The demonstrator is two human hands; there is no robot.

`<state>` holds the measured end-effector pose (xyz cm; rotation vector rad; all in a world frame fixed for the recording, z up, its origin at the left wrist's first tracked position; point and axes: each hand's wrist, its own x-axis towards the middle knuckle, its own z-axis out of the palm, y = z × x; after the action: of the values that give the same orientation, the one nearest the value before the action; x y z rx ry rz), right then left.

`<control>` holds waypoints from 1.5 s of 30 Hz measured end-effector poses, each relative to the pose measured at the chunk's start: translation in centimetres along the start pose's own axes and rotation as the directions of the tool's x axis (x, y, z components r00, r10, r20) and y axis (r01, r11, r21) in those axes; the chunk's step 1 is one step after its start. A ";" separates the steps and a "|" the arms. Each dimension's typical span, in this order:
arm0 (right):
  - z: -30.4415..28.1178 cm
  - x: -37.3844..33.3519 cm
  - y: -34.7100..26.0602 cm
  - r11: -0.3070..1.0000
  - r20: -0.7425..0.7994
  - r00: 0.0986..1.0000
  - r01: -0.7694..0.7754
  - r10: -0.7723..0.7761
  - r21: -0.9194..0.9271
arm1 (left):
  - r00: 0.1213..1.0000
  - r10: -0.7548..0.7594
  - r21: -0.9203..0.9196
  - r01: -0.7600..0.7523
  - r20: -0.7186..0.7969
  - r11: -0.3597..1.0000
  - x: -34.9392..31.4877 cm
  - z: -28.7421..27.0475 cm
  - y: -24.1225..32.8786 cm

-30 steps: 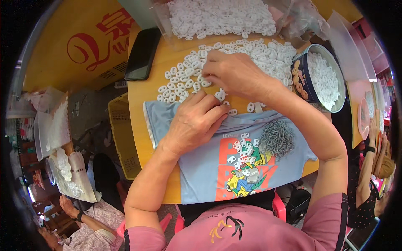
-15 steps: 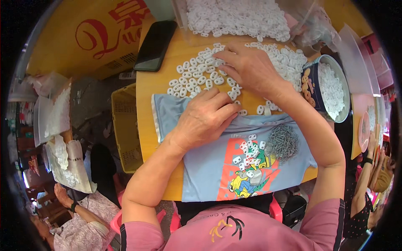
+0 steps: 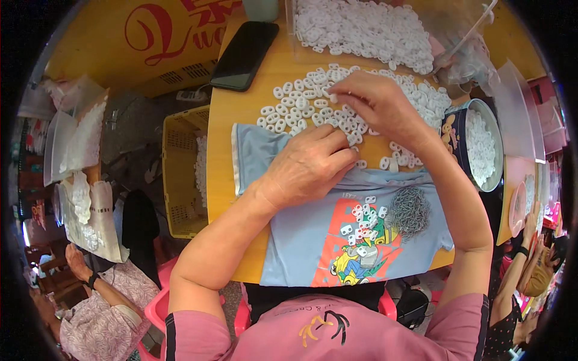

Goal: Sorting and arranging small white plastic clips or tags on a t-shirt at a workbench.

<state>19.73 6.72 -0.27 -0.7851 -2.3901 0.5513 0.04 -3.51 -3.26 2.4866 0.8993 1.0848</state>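
Note:
My right hand (image 3: 385, 107) reaches over a spread of white oval plastic pieces with two holes (image 3: 295, 103); its fingers are bent, with one such piece (image 3: 332, 97) at the fingertips. Closer to me, my left hand (image 3: 310, 161) is closed at the near edge of the spread, thumb against the curled fingers. Whatever lies inside its grip is hidden. Under my left wrist is a light blue printed cloth (image 3: 289, 240), seemingly a shirt. On it lie a heap of small grey metal springs (image 3: 409, 213) and several loose white pieces with red or dark spots (image 3: 365, 219).
A clear bin of white pieces (image 3: 361, 33) stands at the far edge. A round tin (image 3: 481, 144) of them tilts at the right. A black phone (image 3: 245, 55) lies at the far left, above a yellow crate (image 3: 180, 174). Other people sit on both sides.
The whole view has shifted, so the table's far part sits farther right. My right hand has drawn its fingers in over the white pieces. My left hand stays at the cloth's far edge.

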 end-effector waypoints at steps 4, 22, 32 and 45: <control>-0.5 0.7 0.4 0.988 -0.061 0.998 -0.021 0.012 -0.154 | 1.000 -0.001 -0.009 0.001 0.003 1.000 -0.1 0.0 -0.1; 1.0 2.2 1.1 0.987 -0.098 0.995 -0.014 -0.002 -0.160 | 1.000 0.000 -0.005 0.000 0.018 1.000 -0.1 0.0 -0.2; -0.3 0.1 0.2 0.963 0.044 0.999 -0.004 0.016 -0.270 | 1.000 0.006 -0.010 -0.006 -0.001 1.000 -0.2 0.1 -0.3; 0.8 4.2 1.6 0.904 -0.060 0.986 -0.168 0.157 -0.393 | 1.000 0.006 -0.011 -0.006 -0.005 1.000 0.1 0.1 -0.2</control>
<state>17.00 10.41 -0.14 -1.1659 -2.4576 0.1102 0.07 -3.33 -3.32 2.4799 0.8854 1.0951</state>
